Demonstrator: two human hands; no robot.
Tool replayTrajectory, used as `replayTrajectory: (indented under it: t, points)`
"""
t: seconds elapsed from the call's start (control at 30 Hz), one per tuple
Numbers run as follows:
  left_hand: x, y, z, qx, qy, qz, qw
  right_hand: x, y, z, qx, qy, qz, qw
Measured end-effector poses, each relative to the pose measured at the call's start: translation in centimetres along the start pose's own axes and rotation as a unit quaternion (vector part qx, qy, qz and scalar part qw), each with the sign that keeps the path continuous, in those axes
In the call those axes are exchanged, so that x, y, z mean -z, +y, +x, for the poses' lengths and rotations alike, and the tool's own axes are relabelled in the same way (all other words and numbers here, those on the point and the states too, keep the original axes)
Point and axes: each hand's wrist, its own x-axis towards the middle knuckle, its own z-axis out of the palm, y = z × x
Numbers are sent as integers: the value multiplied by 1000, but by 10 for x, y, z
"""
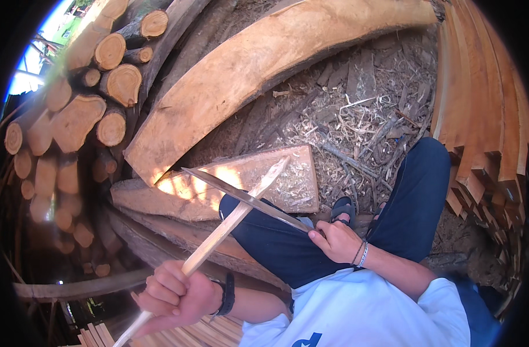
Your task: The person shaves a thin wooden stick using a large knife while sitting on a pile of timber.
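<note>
My left hand (180,292) is closed round the lower part of a pale wooden stick (218,233), which slants up and away to the right. The stick's far end is cut to a rough taper and appears over a thick wood slab (301,170). In my right hand (338,242) is a machete (276,214); its handle is hidden by the fingers. The long dark blade points to the far left and crosses the stick above its middle, its edge against or very close to the wood. Shavings lie on the slab's right end.
A big curved plank (264,55) spans the far side. Stacked cut logs (122,84) stand at left, long sawn boards (472,87) at right. Wood shavings (362,121) and sticks cover the ground ahead. Thin wooden strips (189,334) lie near my left forearm.
</note>
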Motion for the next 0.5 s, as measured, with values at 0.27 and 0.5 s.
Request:
replayTrajectory:
  t: [0.27,0.5]
  points:
    - [-2,-3,2,-11,13,-8,1000,-2,0,2,25,1,-16,1000]
    - [-5,-3,4,4,5,-17,1000,-5,-16,-9,45,-8,-9,999]
